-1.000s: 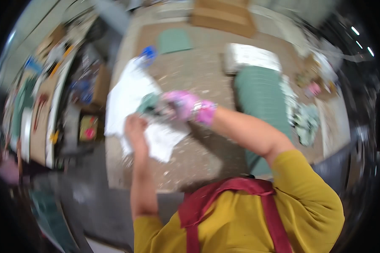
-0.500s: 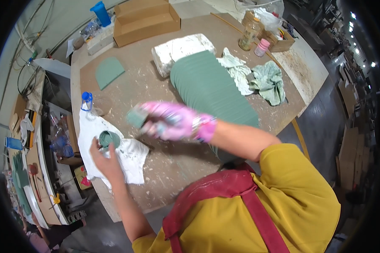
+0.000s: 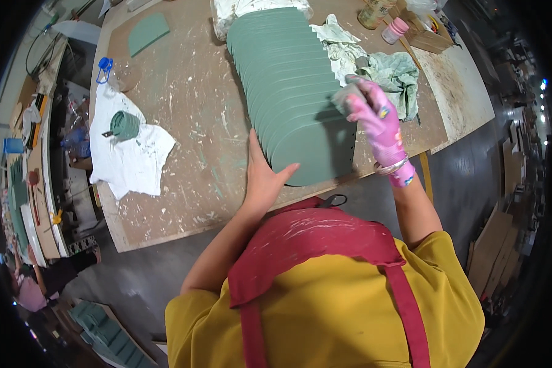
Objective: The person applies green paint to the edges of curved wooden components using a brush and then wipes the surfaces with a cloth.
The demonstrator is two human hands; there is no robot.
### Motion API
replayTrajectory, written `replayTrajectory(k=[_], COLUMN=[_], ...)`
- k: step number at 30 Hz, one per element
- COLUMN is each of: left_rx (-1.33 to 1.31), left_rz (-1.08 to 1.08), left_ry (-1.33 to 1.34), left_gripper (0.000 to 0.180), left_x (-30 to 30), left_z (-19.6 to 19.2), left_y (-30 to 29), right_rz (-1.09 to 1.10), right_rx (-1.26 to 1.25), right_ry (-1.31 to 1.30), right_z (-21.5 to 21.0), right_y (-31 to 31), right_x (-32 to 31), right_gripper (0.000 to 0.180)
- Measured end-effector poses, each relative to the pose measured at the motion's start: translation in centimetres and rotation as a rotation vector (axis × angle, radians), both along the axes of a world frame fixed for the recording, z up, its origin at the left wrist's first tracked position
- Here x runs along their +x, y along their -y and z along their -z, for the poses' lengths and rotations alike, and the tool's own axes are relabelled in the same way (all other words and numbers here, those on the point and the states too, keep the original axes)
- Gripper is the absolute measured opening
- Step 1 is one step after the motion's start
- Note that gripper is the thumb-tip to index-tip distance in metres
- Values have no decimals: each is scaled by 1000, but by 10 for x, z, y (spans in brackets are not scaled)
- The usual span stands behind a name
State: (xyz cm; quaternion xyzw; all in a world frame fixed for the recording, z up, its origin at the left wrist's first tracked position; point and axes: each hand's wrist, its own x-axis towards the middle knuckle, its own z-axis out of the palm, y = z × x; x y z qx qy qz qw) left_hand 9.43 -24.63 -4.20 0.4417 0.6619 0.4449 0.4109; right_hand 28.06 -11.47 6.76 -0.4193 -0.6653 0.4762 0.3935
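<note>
Overlapping green panels with rounded ends lie fanned in a long row on the table. My bare left hand rests at the near left edge of the row, its thumb stretched over the nearest panel and its fingers along the side. In a pink patterned glove, my right hand is above the row's right edge. Its fingers are closed on a small grey-green sponge-like block; the glove hides part of it. A small green-stained cup stands on a white cloth to the left.
A single green panel lies at the far left of the table. Near the cloth is a clear bottle with a blue cap. Crumpled stained rags, a jar with a pink lid and a cardboard box are at the right.
My right hand has moved right with the block, from near the cup to the panels. My left hand has let go of the cup and moved to the panels' edge. The view has shifted.
</note>
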Motion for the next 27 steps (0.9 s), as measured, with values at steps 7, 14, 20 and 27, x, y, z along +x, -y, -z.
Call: replayTrajectory(k=[7, 14, 20, 27], left_rx=[0, 289, 163, 127], left_rz=[-103, -151, -124, -119], left_ry=[20, 132, 227, 5], left_gripper=[107, 79, 77, 105], left_x=[9, 13, 7, 7], left_z=[3, -8, -4, 7], left_y=[2, -2, -10, -3], right_rz=[-411, -494, -642, -266], right_rx=[792, 1043, 1025, 1057], right_ry=[685, 696, 882, 864], right_z=[-5, 11, 10, -2], right_y=[42, 55, 56, 37], right_x=[-55, -81, -79, -64], right_gripper=[44, 21, 40, 30])
